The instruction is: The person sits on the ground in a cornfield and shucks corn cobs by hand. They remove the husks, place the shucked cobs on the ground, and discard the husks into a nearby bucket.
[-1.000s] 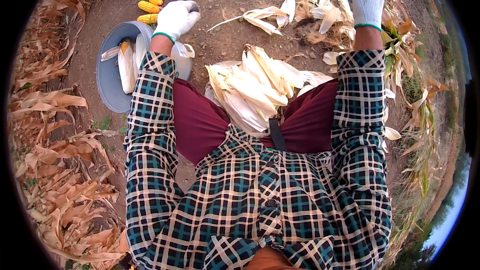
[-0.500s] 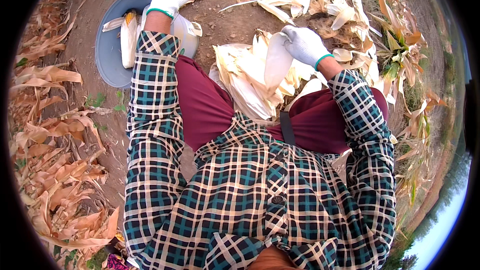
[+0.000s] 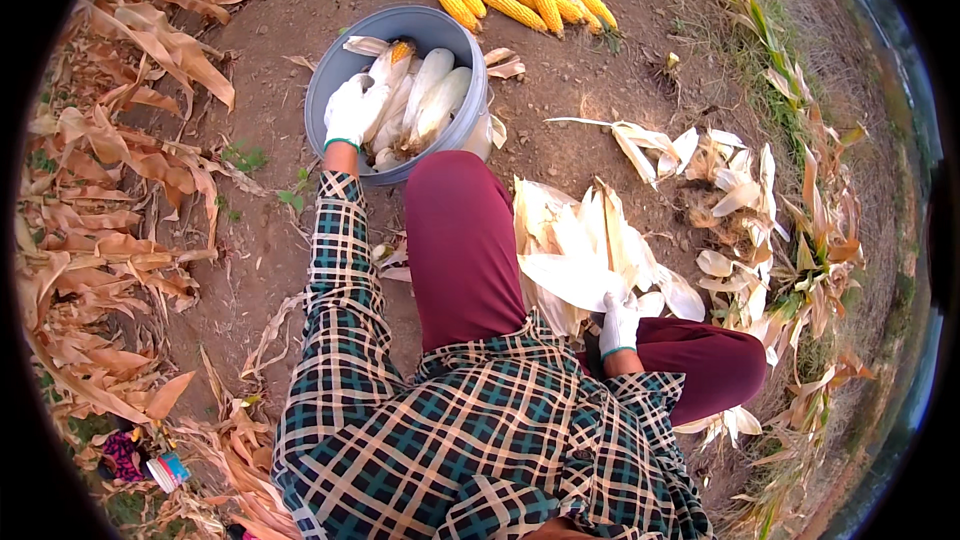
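My left hand [image 3: 352, 112], in a white glove with a green cuff, reaches into a grey bucket [image 3: 316, 90]. Its fingers curl against a husked-over ear of corn [image 3: 385, 85] whose orange kernels show at the tip. More ears in pale husks [image 3: 437, 105] lie beside it. Low by my right thigh, my gloved right hand [image 3: 619, 325] is closed on a pale corn husk [image 3: 572, 280], over a heap of loose husks [image 3: 600, 225] between my legs. Its fingertips are partly hidden.
Several bare yellow corn cobs [image 3: 540, 0] lie on the dirt beyond the bucket. Stripped husks [image 3: 735, 190] are strewn at the right, near dry stalks [image 3: 800, 140]. Dry corn leaves [image 3: 110, 290] cover the left side. Pink patterned cloth [image 3: 124, 457] and a small colourful container [image 3: 168, 471] show at lower left.
My left hand has moved from near the yellow cobs back into the bucket. My right hand has come down toward my thigh with the husk. The view has shifted, showing more cobs.
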{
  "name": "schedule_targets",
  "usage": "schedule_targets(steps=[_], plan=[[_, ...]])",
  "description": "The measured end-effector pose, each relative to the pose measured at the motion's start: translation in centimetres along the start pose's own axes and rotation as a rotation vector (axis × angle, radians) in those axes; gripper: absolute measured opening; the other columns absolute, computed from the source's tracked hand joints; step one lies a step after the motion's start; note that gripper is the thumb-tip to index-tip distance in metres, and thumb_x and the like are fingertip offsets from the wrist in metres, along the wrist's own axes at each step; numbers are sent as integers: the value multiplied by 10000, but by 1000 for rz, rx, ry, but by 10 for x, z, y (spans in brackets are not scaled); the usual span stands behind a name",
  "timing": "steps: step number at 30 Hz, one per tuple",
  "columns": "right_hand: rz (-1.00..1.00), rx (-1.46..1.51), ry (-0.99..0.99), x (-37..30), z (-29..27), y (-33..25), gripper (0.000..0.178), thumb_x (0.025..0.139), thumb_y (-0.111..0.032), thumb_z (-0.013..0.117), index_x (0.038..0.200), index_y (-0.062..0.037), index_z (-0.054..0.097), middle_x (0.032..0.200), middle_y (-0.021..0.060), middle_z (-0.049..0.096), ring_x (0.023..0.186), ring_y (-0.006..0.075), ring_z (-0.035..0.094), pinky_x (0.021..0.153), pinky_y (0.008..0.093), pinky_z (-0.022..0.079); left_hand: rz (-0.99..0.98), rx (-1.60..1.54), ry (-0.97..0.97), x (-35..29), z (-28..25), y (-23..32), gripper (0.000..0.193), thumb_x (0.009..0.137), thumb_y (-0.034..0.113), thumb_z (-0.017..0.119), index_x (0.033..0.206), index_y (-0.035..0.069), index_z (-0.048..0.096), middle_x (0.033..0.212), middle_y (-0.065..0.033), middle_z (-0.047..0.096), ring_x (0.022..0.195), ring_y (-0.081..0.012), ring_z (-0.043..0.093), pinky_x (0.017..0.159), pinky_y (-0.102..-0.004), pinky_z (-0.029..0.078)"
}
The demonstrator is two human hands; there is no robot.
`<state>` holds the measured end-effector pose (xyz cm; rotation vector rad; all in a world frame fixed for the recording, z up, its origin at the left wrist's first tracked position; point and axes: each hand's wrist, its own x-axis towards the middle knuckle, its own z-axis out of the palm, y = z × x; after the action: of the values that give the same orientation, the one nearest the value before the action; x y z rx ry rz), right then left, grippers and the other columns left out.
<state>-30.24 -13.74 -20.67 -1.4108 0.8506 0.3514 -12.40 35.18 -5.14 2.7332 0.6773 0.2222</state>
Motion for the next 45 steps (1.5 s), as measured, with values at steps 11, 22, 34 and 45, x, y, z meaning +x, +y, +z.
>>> schedule_targets(steps=[11,22,34,45], plan=[[-348,-825,31,-23,8,-26,867,623,-261,768,1320,50,355,1250,247,473,1110,338,515,923,377,434,-344,229,-329,54,51,-51,645,697,294,705,1235,47,448,1156,-185,596,1080,-296,584,904,-409,468],[-816,-1509,-490,-50,19,-38,455,716,-410,679,1046,-104,614,1057,121,597,932,303,593,817,384,465,-133,-63,-371,27,-5,-31,647,563,385,747,1080,16,622,1019,-177,648,922,-310,626,809,-354,496],[-763,-644,-438,-72,18,-216,343,817,-142,600,1100,52,574,995,153,650,901,186,632,809,292,492,245,-1700,-450,-15,-87,166,613,681,151,718,1204,-47,468,984,-138,605,865,-242,627,760,-351,533],[-679,-86,-617,-13,48,-298,628,860,-230,603,1355,2,295,1287,164,463,1114,224,517,866,323,475,59,-1767,-711,-70,46,314,530,792,240,686,1212,-16,488,987,-89,599,837,-182,602,750,-296,502]])
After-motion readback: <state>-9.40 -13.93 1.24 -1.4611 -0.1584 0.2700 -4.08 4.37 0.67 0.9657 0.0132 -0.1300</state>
